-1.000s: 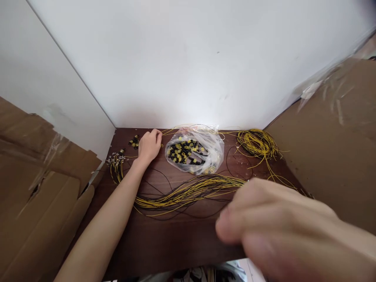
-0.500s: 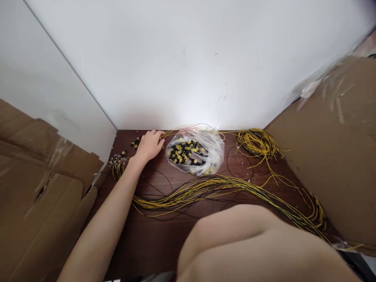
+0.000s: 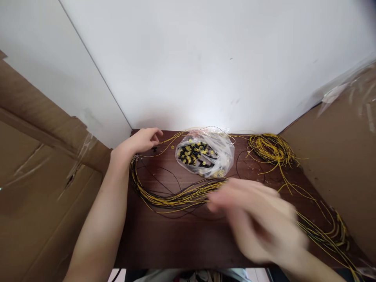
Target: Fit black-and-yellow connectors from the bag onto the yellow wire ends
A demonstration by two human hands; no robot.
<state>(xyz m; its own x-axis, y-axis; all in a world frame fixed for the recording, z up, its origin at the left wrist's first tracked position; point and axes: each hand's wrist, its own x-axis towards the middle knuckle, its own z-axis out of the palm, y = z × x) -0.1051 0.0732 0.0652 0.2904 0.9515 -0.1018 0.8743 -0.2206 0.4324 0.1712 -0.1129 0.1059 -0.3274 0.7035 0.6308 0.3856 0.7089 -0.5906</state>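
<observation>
My left hand [image 3: 141,141] rests at the back left corner of the dark wooden table [image 3: 176,243], fingers curled over small black and yellow parts and a thin yellow wire end; what it grips is hidden. My right hand [image 3: 258,219] is a motion blur low over the table's front right, above a long bundle of yellow and black wires [image 3: 182,196]. Its fingers look stretched toward the bundle, but the smear hides whether they hold anything. A clear plastic bag [image 3: 205,152] of black and yellow connectors lies behind the bundle.
A coil of yellow wires [image 3: 270,149] sits at the back right. More wire trails along the right edge [image 3: 329,231]. Cardboard sheets [image 3: 35,188] lean on the left, another cardboard panel [image 3: 337,149] on the right. A white wall closes the back.
My right hand dropped from close to the camera toward the wire bundle. My left hand shifted slightly left at the back corner. The view swung a little to the left.
</observation>
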